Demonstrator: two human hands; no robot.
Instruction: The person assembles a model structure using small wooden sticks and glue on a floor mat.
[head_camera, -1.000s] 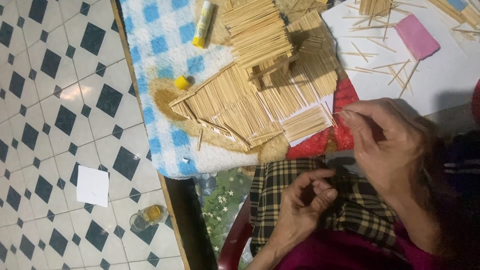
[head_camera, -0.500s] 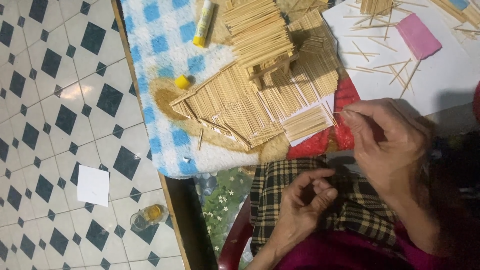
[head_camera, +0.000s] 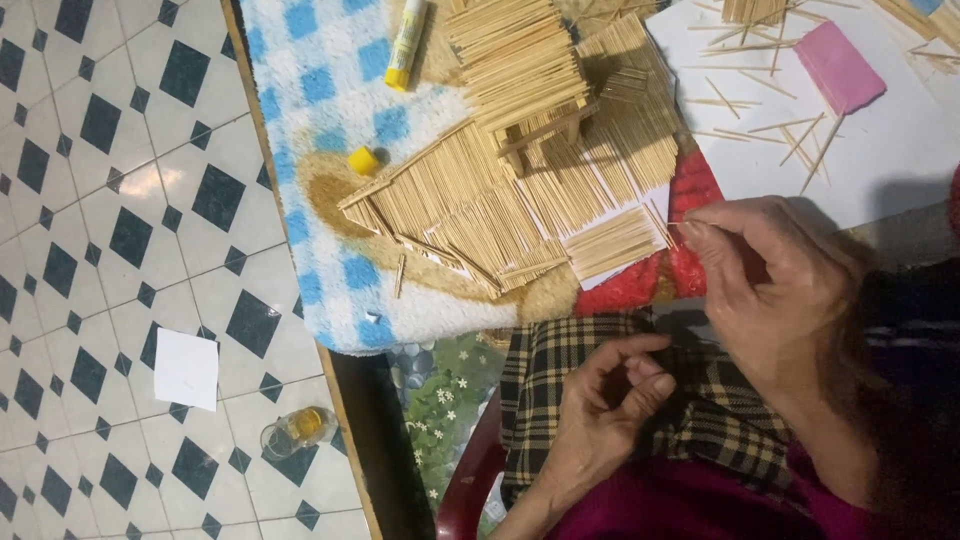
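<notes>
The right hand (head_camera: 770, 290) pinches a thin stick (head_camera: 662, 224) beside the stick house (head_camera: 520, 170) on the bench; it should lie parallel, tight against its neighbours. The left hand (head_camera: 605, 395), below, curls empty.

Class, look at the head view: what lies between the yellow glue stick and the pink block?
In the head view, the stacked top of the stick-built model house lies between the glue stick and the pink block.

Stick-built model house (head_camera: 520, 170) on blue-checked cloth (head_camera: 300, 120); right hand (head_camera: 770, 290) pinching a thin stick (head_camera: 662, 222) at its edge, left hand (head_camera: 605, 405) curled over plaid lap, yellow glue stick (head_camera: 408, 42) nearby
</notes>
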